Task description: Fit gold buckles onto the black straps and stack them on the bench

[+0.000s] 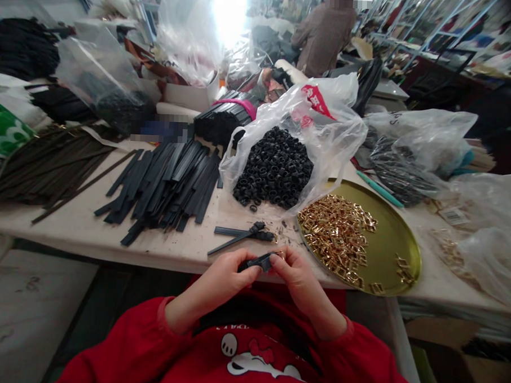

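Close to my body, just off the table's front edge, both hands are closed on one black strap point(257, 263). My left hand point(230, 272) grips its left part between thumb and fingers. At the other end, my right hand point(296, 272) pinches the strap, where a bit of gold metal shows at the fingertips. Beyond my hands lie two black straps with gold buckles point(240, 232), crossed on the table. A clear plastic bag holds many small black loops point(277, 167). To the right, gold buckles point(336, 234) are heaped in a round gold tray point(400, 234).
Loose black strips point(166, 182) are piled at left, beside brown strips point(57, 160). A bundle of black strips point(225, 119) with a pink tie stands behind. A teal pen point(380, 189) lies past the tray, near plastic bags point(422, 142). A person point(325, 36) is farther back.
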`<state>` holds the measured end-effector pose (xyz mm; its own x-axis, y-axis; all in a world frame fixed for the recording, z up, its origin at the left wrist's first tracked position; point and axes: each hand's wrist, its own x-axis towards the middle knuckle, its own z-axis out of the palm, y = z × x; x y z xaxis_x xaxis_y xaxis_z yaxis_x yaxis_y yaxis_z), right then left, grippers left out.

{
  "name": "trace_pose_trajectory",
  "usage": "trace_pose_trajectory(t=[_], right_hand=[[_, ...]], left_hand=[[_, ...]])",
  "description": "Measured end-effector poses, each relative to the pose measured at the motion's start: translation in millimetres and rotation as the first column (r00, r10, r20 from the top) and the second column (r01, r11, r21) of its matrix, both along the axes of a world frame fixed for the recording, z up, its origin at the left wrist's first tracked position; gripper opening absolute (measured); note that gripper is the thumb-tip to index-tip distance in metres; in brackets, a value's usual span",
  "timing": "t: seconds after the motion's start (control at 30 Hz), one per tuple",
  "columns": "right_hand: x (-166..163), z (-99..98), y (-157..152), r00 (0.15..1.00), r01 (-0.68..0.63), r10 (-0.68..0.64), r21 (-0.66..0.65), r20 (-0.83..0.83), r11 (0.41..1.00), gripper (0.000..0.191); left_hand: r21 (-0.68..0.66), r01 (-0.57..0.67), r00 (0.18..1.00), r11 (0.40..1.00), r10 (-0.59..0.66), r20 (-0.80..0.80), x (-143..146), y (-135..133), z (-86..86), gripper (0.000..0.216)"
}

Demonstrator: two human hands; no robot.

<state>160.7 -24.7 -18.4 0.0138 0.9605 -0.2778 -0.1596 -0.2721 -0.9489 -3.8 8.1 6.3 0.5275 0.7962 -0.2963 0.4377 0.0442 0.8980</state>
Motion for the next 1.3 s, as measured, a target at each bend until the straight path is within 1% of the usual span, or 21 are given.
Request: trace_pose_trajectory(t=[0.07, 0.1, 0.13, 0.17, 0.23, 0.3, 0.37, 0.43, 0.5, 0.57, 0.63, 0.7, 0.8, 0.9, 1.0, 1.07, 1.13, 1.23, 1.3], right_hand=[[1, -2.2, 2, 0.968, 0.086, -0.105, 0.093, 0.229, 0.992, 0.027], [1, -2.8, 3, 0.939, 0.101, -0.138, 0.134, 0.314, 0.986, 0.022], [1, -3.1, 2, 0.916, 0.082, -0.139, 0.165, 0.375, 0.983, 0.018], [2, -3.2, 1, 0.903, 0.03, -0.104, 0.179, 0.418, 0.983, 0.015], [3, -3.5, -3, 0.89, -0.107, 0.02, 0.166, 0.455, 0.98, 0.012], [3, -4.8, -8, 0.882, -0.189, 0.105, 0.141, 0.46, 0.972, 0.009], [2, -7.6, -12, 0.882, -0.188, 0.107, 0.134, 0.46, 0.973, 0.01], [-1, -11.0, -16, 0.872, -0.156, 0.073, 0.134, 0.484, 0.979, 0.012], [-3, -13.7, -18, 0.859, -0.116, 0.035, 0.127, 0.511, 0.985, 0.014], [-6, -14.5, -19, 0.849, -0.094, 0.009, 0.134, 0.528, 0.987, 0.014], [-7, -13.2, -20, 0.848, -0.123, 0.029, 0.144, 0.529, 0.982, 0.014], [-5, -9.8, -22, 0.858, -0.198, 0.101, 0.142, 0.504, 0.97, 0.015], [0, -2.5, -25, 0.864, -0.306, 0.219, 0.127, 0.454, 0.943, 0.017], [3, 3.3, -31, 0.837, -0.378, 0.288, 0.111, 0.465, 0.919, 0.017], [3, 3.4, -38, 0.799, -0.431, 0.325, 0.105, 0.506, 0.896, 0.014], [1, 0.1, -41, 0.803, -0.405, 0.291, 0.118, 0.519, 0.907, 0.013], [-1, -4.1, -43, 0.829, -0.333, 0.217, 0.143, 0.515, 0.932, 0.015], [-4, -8.4, -44, 0.836, -0.24, 0.097, 0.2, 0.54, 0.95, 0.015], [-5, -9.4, -44, 0.816, -0.227, 0.058, 0.226, 0.575, 0.947, 0.014]], left_hand=[[-0.108, 0.033, 0.993, 0.994, -0.02, 0.117, -1, -1, 2.7, 0.03], [-0.145, 0.045, 0.987, 0.988, -0.021, 0.162, -1, -1, 4.1, 0.032], [-0.176, 0.054, 0.98, 0.983, -0.018, 0.197, -1, -1, 5.4, 0.034], [-0.202, 0.061, 0.975, 0.977, -0.015, 0.221, 0, -1, 6.2, 0.035], [-0.254, 0.068, 0.971, 0.965, -0.006, 0.239, 3, -2, 5.7, 0.035], [-0.294, 0.073, 0.972, 0.953, -0.003, 0.234, 7, -3, 2.0, 0.035], [-0.325, 0.074, 0.969, 0.943, 0.009, 0.248, 9, -5, -4.3, 0.038], [-0.365, 0.083, 0.954, 0.927, 0.032, 0.298, 8, -6, -10.9, 0.042], [-0.413, 0.107, 0.936, 0.905, 0.048, 0.348, 7, -7, -15.6, 0.042], [-0.461, 0.113, 0.932, 0.88, 0.066, 0.356, 6, -8, -17.5, 0.039], [-0.494, 0.093, 0.936, 0.864, 0.093, 0.34, 5, -9, -17.0, 0.037], [-0.505, 0.09, 0.934, 0.859, 0.103, 0.341, 4, -12, -15.6, 0.037], [-0.492, 0.123, 0.929, 0.862, 0.075, 0.363, 3, -18, -13.7, 0.035], [-0.492, 0.14, 0.93, 0.859, 0.056, 0.363, 1, -25, -12.5, 0.035], [-0.495, 0.132, 0.934, 0.859, 0.06, 0.352, 1, -30, -11.3, 0.031], [-0.489, 0.112, 0.935, 0.865, 0.074, 0.346, 0, -31, -10.2, 0.032], [-0.473, 0.083, 0.951, 0.877, 0.073, 0.302, -1, -29, -9.2, 0.031], [-0.42, 0.076, 0.991, 0.904, -0.021, 0.134, -7, -26, -8.2, 0.021], [-0.358, 0.113, 0.993, 0.927, -0.101, 0.054, -9, -24, -7.5, 0.027]])
